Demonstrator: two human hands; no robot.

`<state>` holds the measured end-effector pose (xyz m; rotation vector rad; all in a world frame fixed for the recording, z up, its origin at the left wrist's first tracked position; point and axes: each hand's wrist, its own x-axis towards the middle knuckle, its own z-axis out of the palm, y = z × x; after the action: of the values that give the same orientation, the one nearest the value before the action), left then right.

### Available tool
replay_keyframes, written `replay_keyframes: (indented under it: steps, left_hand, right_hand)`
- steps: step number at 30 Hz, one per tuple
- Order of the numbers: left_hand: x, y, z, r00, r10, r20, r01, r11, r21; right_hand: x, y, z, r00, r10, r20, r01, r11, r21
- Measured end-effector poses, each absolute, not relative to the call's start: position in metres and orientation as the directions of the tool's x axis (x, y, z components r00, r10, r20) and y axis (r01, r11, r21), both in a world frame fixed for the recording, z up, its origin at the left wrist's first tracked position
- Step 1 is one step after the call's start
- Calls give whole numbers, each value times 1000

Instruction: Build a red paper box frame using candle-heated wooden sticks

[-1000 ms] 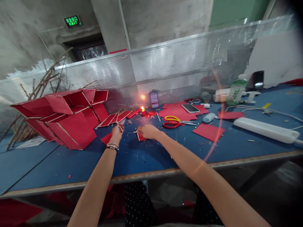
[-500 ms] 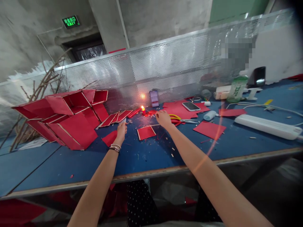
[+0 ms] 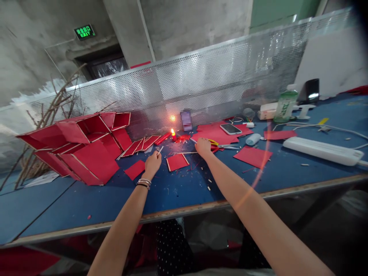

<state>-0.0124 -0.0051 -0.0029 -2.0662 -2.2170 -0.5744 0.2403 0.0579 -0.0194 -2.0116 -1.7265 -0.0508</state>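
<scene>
My left hand (image 3: 153, 165) is closed around a short pale stick (image 3: 161, 149) that points up and away. Just right of it lies a red square panel (image 3: 177, 162) edged with pale strips. My right hand (image 3: 202, 147) is closed too, and a thin pale stick (image 3: 193, 140) pokes out from its fingers towards the left. Beyond and between both hands burns a red candle (image 3: 173, 135). Yellow-and-red handled pliers (image 3: 220, 146) rest beside my right hand. A loose red sheet (image 3: 135, 170) lies left of my left hand.
At left stands a red panelled structure (image 3: 94, 153), with dry branches (image 3: 54, 111) behind. Along the back runs a perforated metal screen (image 3: 184, 88). Rightward are a phone (image 3: 230, 129), a red sheet (image 3: 253, 156), a green-labelled bottle (image 3: 286, 103) and a white power strip (image 3: 323, 152).
My left hand has moved right and slightly nearer, carrying its stick. My right hand has shifted slightly right, away from the candle, and a pale stick now shows at its fingers.
</scene>
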Motion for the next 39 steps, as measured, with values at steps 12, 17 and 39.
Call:
replay_keyframes:
  steps: [12, 17, 39]
  left_hand:
    - [-18, 1, -10, -137, 937, 322, 960, 45, 276]
    - [-18, -2, -8, -154, 935, 320, 959, 63, 277]
    - [2, 22, -7, -349, 861, 370, 859, 136, 493]
  right_hand:
    - [222, 46, -9, 57, 923, 381, 894, 122, -430]
    - [207, 42, -14, 5, 932, 362, 934, 125, -334]
    - [201, 76, -32, -183, 795, 579, 904, 368, -220]
